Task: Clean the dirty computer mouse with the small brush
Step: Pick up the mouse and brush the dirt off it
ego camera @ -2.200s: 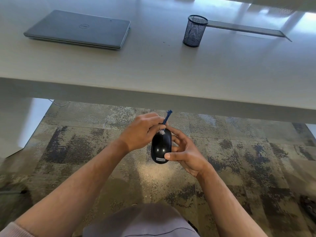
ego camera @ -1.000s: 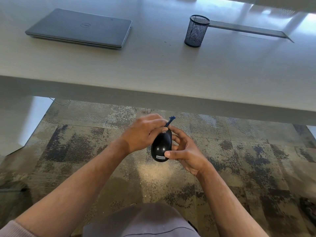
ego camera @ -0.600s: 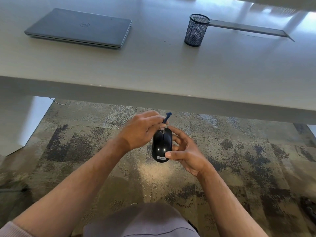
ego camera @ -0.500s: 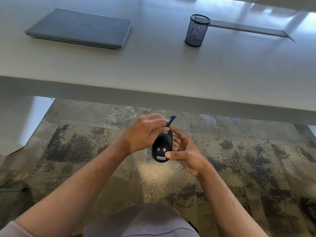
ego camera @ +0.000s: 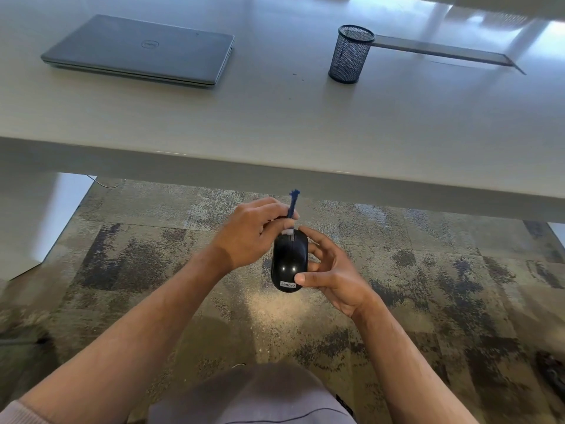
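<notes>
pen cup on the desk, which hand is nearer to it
Right. The right hand, holding the mouse, sits below the pen cup, just short of the desk edge; the left hand, gripping the brush, is farther left.

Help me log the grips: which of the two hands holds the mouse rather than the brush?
The right hand grips the black mouse by its sides; the left hand pinches the blue brush over the mouse's front end.

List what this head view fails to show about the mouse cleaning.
- Brush bristles: only a pale tip shows at the black Lenovo mouse front; the left hand hides the grip.
- Dirt on the mouse: too small, lost in glare.
- Mouse underside: faces away, behind the right hand.
- Mesh pen cup contents: too dark.
</notes>
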{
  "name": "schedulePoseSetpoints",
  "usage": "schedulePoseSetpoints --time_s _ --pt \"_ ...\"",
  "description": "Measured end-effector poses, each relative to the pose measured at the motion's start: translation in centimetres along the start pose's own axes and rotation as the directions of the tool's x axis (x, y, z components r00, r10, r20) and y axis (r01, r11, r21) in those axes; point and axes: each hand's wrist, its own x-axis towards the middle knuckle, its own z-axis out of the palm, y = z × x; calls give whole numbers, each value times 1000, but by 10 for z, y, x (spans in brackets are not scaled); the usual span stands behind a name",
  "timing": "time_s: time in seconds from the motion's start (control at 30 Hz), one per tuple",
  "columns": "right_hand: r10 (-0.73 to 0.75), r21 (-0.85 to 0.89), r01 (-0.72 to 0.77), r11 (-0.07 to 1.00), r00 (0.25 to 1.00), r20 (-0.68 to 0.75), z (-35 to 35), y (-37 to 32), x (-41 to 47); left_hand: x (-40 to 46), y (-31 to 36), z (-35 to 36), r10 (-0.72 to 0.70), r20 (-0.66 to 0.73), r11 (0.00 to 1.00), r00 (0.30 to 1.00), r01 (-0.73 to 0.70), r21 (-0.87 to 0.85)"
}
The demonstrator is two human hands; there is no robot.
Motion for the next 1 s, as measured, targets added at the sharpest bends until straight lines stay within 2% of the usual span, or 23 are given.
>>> schedulePoseSetpoints --time_s 0.13,0.53,0.77,0.9,1.0 --pt "-19 -19 19 1000 1000 19 3 -2 0 -1 2 7 14 86 1000 996 -14 -1" --pt "-6 -25 7 1000 1000 24 4 3 -1 4 -9 8 57 85 989 995 -68 132" --pt "7 -26 -7 1000 1000 3 3 1 -1 4 -4 2 -5 -32 999 999 6 35" --pt "-4 -30 5 1000 1000 19 3 0 1 3 5 4 33 -2 999 999 -33 -9" --pt "-13 -37 14 999 1000 27 5 -2 1 0 3 7 78 51 996 996 -79 29"
